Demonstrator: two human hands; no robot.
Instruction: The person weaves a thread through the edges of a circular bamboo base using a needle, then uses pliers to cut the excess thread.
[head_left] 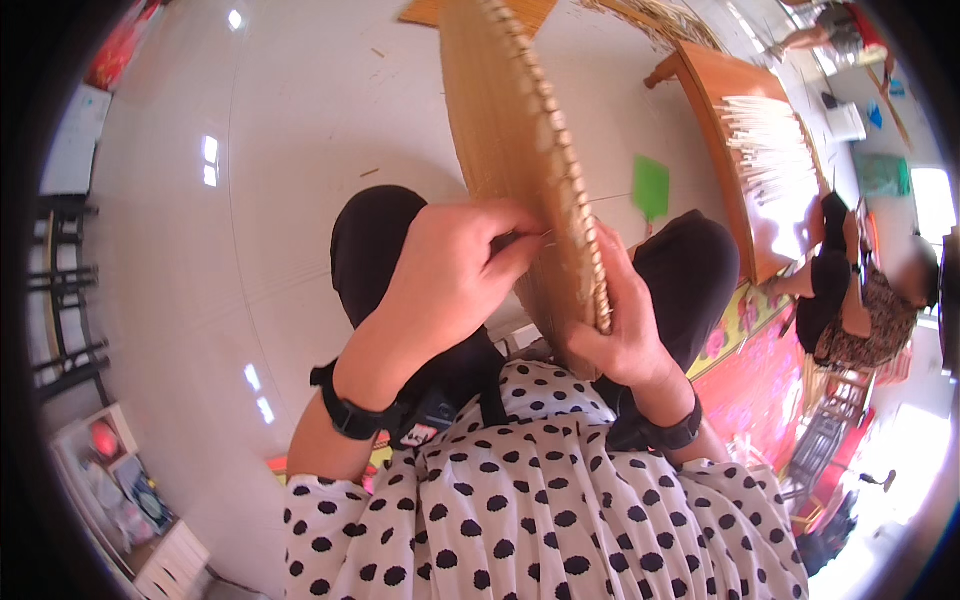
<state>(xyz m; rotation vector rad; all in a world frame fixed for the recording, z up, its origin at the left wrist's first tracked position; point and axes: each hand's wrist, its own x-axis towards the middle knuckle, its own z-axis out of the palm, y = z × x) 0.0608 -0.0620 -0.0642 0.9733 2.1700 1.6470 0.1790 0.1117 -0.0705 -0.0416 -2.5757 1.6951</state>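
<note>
A flat tan panel (500, 120), which looks made of stalks joined side by side, stands on edge between my knees. A knobbly row of pale rounded stalk ends runs along its right edge. My right hand (622, 318) grips the panel's lower right edge, with the thumb on the near side and the fingers behind. My left hand (455, 262) is closed in a pinch against the panel's left face. A thin, light strand seems to show at its fingertips, too fine to name.
A wooden table (712, 130) at the right holds a pile of pale stalks (765, 145). A green fly swatter (650, 187) lies on the tiled floor. Another person (875, 310) sits at the far right. Dark stools (70, 290) stand along the left; more stalks lie at the top.
</note>
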